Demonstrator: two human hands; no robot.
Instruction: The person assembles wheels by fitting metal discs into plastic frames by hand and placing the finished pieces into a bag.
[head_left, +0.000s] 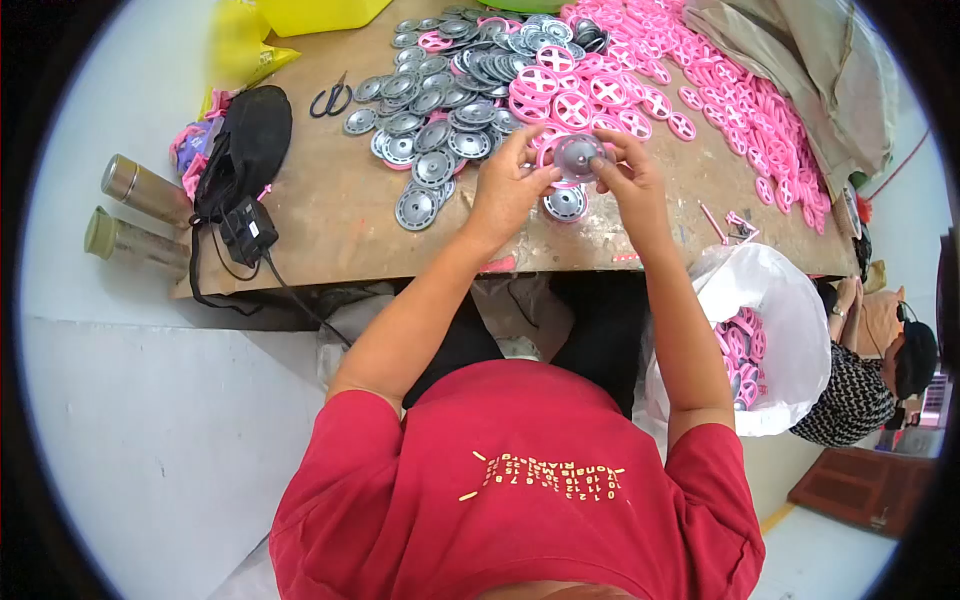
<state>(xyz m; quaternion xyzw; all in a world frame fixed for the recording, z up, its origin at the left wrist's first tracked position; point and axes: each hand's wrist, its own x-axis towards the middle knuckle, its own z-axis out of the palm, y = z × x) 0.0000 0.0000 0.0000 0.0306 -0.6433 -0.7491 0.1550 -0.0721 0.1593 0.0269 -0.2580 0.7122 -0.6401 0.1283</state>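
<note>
Over the table's near edge, both hands meet at a round grey plastic disc point(578, 157), which looks like a toy wheel cover, with a pink rim showing around part of it. My left hand point(510, 185) pinches it from the left, fingertips at the pink edge. From the right, my right hand point(632, 182) grips it, its thumb on the disc's face. Just below them another grey disc point(566, 204) lies on the tabletop. Beyond my hands are a heap of grey discs point(433, 167) and a heap of pink spoked rings point(572, 108).
Black-handled scissors point(331, 98) lie left of the heaps. A black bag point(250, 140) and two bottles point(140, 245) stand at the left. A white plastic bag point(800, 345) holds pink and grey pieces on the right. Another person point(850, 395) sits beyond it.
</note>
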